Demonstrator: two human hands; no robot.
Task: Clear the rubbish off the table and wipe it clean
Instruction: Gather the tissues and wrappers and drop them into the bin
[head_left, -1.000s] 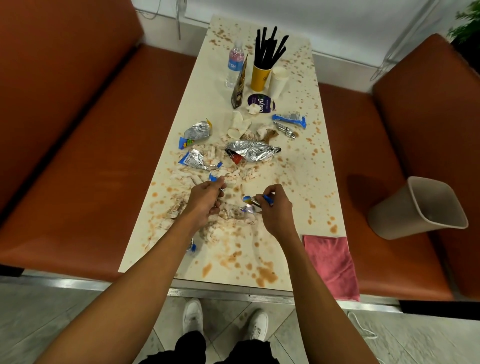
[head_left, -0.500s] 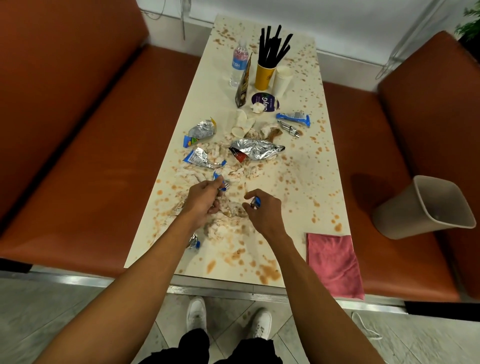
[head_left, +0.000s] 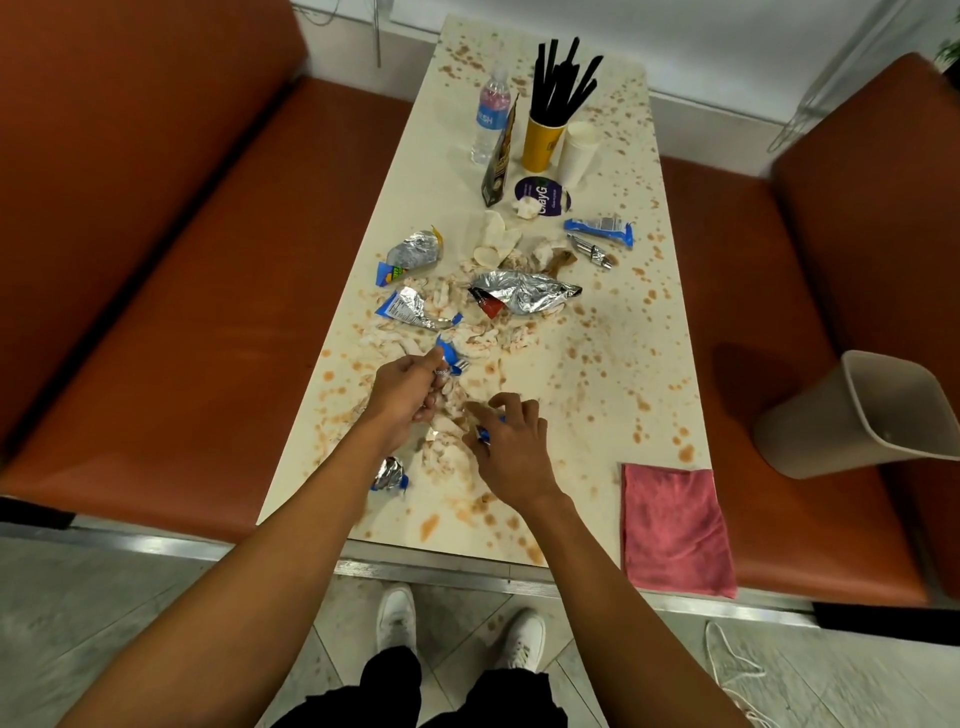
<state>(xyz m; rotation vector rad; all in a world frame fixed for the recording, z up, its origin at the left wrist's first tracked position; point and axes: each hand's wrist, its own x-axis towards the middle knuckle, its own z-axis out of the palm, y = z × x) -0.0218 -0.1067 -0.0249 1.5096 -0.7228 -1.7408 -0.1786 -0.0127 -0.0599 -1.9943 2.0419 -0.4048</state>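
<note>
Looking down on a long cream table (head_left: 597, 364), spattered end to end with brown stains, set between two orange-brown padded benches (head_left: 182, 312) below a white wall (head_left: 727, 41). Grey tiled floor (head_left: 104, 623) underneath, white shoes (head_left: 397, 618) at the near edge. Folded at the near right corner and hanging over the table's edge, a pink cloth (head_left: 675, 530). Now the containers. On the right-hand bench, well apart from the mess, a beige plastic bin (head_left: 852, 421), mouth angled to the right, contents impossible to tell. At the far end, upright, a yellow paper cup (head_left: 543, 143) bristling with black flat sticks (head_left: 563, 78). Just beside it on the right, a stack of white paper cups (head_left: 576, 153); on its left, a clear plastic water bottle (head_left: 488, 117) with a blue label and a dark snack pouch (head_left: 498, 161) standing on end. Just in front, a round purple lid (head_left: 550, 195) carrying a crumpled white scrap. Mid-table, rubbish everywhere: a crumpled silver foil bag (head_left: 524, 296), a flat blue wrapper (head_left: 600, 227), a balled foil wrapper (head_left: 410, 254) near the left edge, all around pale shredded scraps (head_left: 488, 338). And the hands, right over the nearest heap: left hand (head_left: 410, 400) clenched, pinching a blue-and-silver wrapper (head_left: 449, 358) at the fingertips; right hand (head_left: 511, 441), fingers curled, gripping a small blue scrap (head_left: 483, 434). Beside the left forearm, one more little foil packet (head_left: 389, 475) lying on the table.
</note>
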